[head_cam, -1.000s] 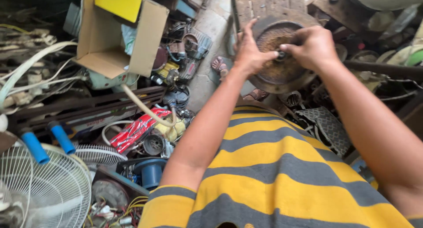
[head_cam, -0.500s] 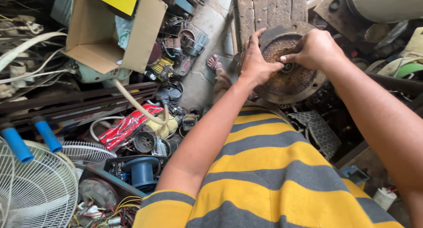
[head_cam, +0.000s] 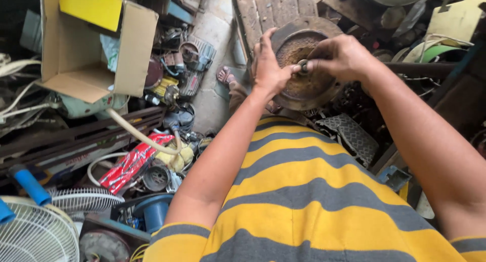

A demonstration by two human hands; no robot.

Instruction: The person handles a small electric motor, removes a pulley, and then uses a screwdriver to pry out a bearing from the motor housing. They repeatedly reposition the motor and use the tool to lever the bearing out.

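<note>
1. Head view: I hold a round, rusty metal motor housing (head_cam: 309,85) out in front of my yellow-and-grey striped shirt (head_cam: 314,191); every place below is given from this housing.
2. My left hand (head_cam: 268,64) grips the housing's left rim, fingers spread and curled over its edge, thumb on the near side.
3. My right hand (head_cam: 344,54) comes in from the housing's right side; its thumb and fingers are pinched together on the small metal shaft end (head_cam: 304,67) at the housing's centre.
4. The inside of the housing, above the shaft end, looks coated in brown rust or dirt.
5. Just behind the housing lies a weathered wooden board (head_cam: 268,9).
6. Just left of and below the housing a sandalled foot (head_cam: 225,75) rests on the concrete floor (head_cam: 212,100).
7. Below and to the right of the housing sits a dark ribbed metal grille (head_cam: 352,135).
8. Well to the left of the housing stands an open cardboard box (head_cam: 96,49) with a yellow flap.
9. Below and left of the housing, well apart, lies a red packet (head_cam: 134,161) crossed by a cream hose (head_cam: 142,135).
10. Far down to the left of the housing are a white fan guard (head_cam: 35,236) and a blue handle (head_cam: 30,183).
</note>
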